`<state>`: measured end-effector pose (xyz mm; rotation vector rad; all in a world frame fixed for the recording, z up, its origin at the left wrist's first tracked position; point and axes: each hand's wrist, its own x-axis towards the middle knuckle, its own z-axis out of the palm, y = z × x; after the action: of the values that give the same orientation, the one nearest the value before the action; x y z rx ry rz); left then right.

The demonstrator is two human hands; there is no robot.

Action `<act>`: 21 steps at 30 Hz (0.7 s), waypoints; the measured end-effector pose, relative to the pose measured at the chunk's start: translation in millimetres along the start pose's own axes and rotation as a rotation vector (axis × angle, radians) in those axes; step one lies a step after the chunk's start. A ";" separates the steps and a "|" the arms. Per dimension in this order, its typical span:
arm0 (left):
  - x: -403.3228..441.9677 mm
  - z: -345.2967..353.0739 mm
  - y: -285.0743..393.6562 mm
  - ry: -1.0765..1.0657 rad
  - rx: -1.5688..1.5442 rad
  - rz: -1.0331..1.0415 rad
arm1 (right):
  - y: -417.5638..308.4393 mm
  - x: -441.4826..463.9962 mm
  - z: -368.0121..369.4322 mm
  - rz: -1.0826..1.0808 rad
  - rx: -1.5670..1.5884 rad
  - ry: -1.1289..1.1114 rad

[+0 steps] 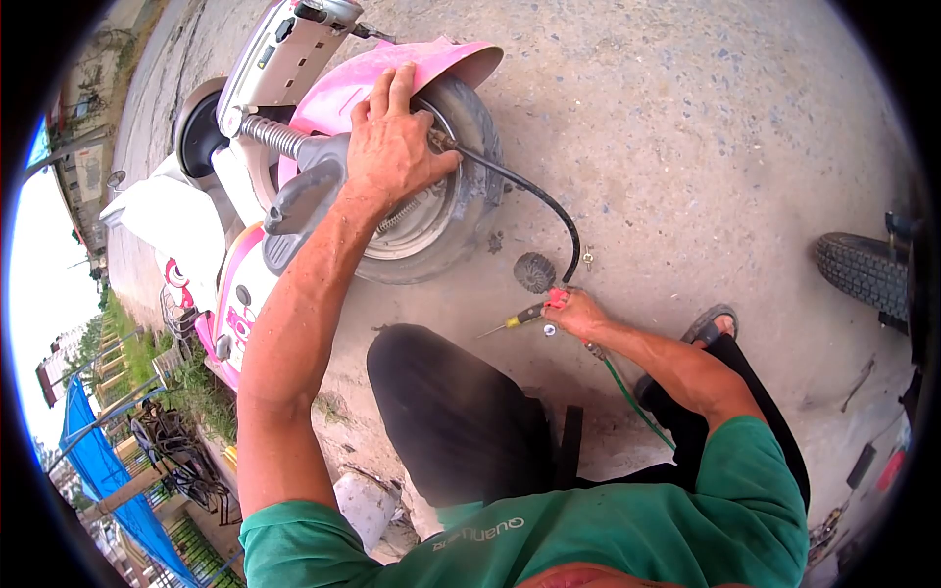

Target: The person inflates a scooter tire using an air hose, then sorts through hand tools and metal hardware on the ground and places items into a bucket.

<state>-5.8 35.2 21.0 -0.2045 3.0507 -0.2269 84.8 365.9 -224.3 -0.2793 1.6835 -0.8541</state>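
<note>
My left hand point(397, 147) lies on the scooter wheel with its fingers stretched over the pink fender point(338, 93) and the tyre point(477, 132). Its thumb is spread beside the end of a black hose point(534, 188) at the wheel. Lower right, my right hand point(578, 314) is closed around a tyre inflator point(559, 297) with a red part. A round, dark gauge point(535, 272) sits next to it, and a green air hose point(627, 392) trails behind. A screwdriver point(520, 318) with a yellow and black handle points left beside that hand; whether it is held I cannot tell.
The pink and white scooter point(245, 279) lies across the left side, with a coil spring point(272, 135) near the wheel. Small metal pieces point(588, 258) are on the concrete. Another tyre point(863, 272) stands at the right edge. My bent knee point(441, 392) is below the wheel.
</note>
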 end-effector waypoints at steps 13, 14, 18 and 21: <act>-0.3 0.5 -0.1 0.004 0.002 0.005 | -11.2 -5.9 -7.0 0.022 0.006 -0.030; -0.3 -0.2 0.4 0.000 0.004 0.002 | -10.7 -5.6 -7.0 0.022 0.002 -0.031; -0.8 -1.9 1.3 -0.007 0.009 -0.004 | -8.2 -2.6 -6.6 0.025 0.010 -0.050; -0.7 -1.4 1.1 -0.002 0.009 -0.001 | -9.6 -3.9 -6.3 0.059 0.040 -0.049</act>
<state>-5.3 36.6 22.3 -0.2056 3.0466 -0.2403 77.8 363.9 -214.6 -0.2205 1.6200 -0.8295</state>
